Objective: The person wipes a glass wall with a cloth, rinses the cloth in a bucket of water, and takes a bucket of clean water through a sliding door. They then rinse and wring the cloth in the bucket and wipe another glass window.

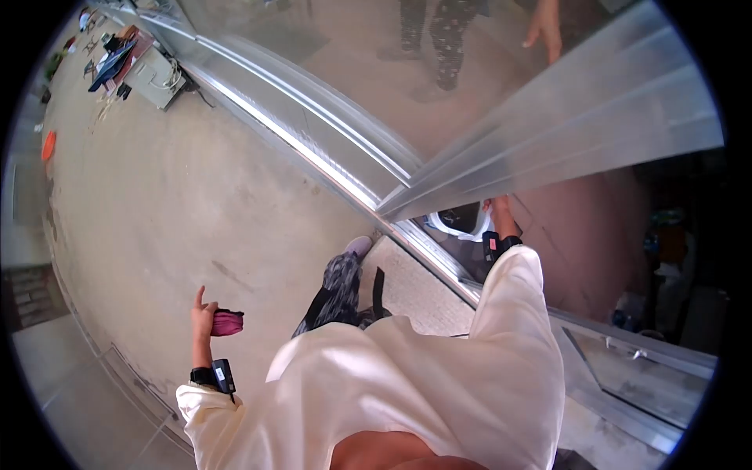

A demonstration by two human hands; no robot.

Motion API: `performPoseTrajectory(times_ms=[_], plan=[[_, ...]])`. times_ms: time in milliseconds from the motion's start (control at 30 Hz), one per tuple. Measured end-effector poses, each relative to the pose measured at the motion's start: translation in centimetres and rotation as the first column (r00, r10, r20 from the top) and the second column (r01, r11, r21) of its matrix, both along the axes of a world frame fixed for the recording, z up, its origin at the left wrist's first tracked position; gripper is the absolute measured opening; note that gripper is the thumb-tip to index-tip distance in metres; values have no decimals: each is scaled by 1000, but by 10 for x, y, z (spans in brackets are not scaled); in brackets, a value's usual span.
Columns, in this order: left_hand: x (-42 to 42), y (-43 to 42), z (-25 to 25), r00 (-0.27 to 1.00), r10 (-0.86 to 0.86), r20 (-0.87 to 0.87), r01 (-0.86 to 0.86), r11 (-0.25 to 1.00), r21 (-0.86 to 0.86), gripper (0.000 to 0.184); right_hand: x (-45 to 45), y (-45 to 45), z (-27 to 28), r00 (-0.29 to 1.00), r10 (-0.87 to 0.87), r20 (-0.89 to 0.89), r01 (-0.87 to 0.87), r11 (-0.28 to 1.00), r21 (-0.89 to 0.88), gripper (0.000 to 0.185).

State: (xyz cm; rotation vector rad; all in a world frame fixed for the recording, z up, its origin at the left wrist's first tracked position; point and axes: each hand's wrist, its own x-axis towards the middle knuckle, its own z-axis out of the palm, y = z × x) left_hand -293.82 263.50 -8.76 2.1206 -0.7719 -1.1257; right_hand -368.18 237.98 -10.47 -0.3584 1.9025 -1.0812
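Observation:
My left hand [204, 316], out over the concrete floor, has its index finger stretched out while the others are closed round a small maroon bundle with a dark edge [227, 323]. It looks like a folded cloth or pouch; I cannot tell which. Through the doorway reaches my right hand [499, 207], fingers curled at the rim of a white bucket [479, 233]. Dark contents show inside the bucket, and the metal frame hides part of it. Both wrists carry black strapped devices.
A wide metal door frame [548, 117] crosses above my right hand, beside a glass panel [352, 86] with reflections. The metal sill [439, 258] runs by a pale step [415, 290]. Farther off stand a white cabinet [157, 78] and an orange object [48, 146].

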Motion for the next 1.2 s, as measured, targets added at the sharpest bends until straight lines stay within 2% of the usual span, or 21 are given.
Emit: performPoseTrajectory(times_ms=[67,200,267,367,533,633,700,833,933,967,1033,1100,1133,1167,1200], plan=[[33,68,-21,993,101,63,-105,993,61,63,-11,-31,-14,995,49,-90,-50,999,-6,18],[59,187,-29,907,219,360,-331,899,286,64,-40,-84,-52,983,120,-141,-120,993,10,19],[67,234,-41,853,210,477,-393,861,323,64,-52,-108,-77,978,152,-147,-150,988,22,20],[53,274,-39,809,188,556,-418,850,320,65,-69,-140,-114,970,190,-154,-188,982,27,21],[19,264,-14,829,295,476,-484,804,345,64,-85,-188,-159,961,235,-145,-237,972,8,22],[-3,251,-9,835,299,463,-482,804,349,64,-91,-205,-175,917,369,-153,-370,929,28,16],[-7,251,-10,835,200,513,-429,820,378,63,-75,-213,-172,916,374,-148,-374,927,26,13],[-27,235,-27,860,268,433,-445,810,382,64,-37,-220,-152,927,351,-134,-355,935,-12,16],[-33,211,-41,885,316,343,-428,842,328,64,-15,-180,-124,949,296,-111,-305,950,-71,23],[-31,209,-52,899,285,333,-394,859,328,64,-7,-151,-109,959,267,-97,-276,957,-91,26],[-30,208,-73,924,312,221,-368,883,290,63,13,-76,-77,980,195,-49,-200,971,-132,32],[-35,203,-86,939,287,190,-332,900,282,62,27,22,-55,994,101,29,-96,985,-142,38],[-31,204,-102,947,285,150,-317,908,275,62,29,77,-52,996,40,75,-31,992,-123,43],[-50,182,-84,951,277,136,-306,906,294,61,27,129,-60,993,-30,110,34,999,-35,48],[-65,173,-68,958,275,85,-288,914,286,60,25,184,-66,962,-196,192,192,981,36,47]])
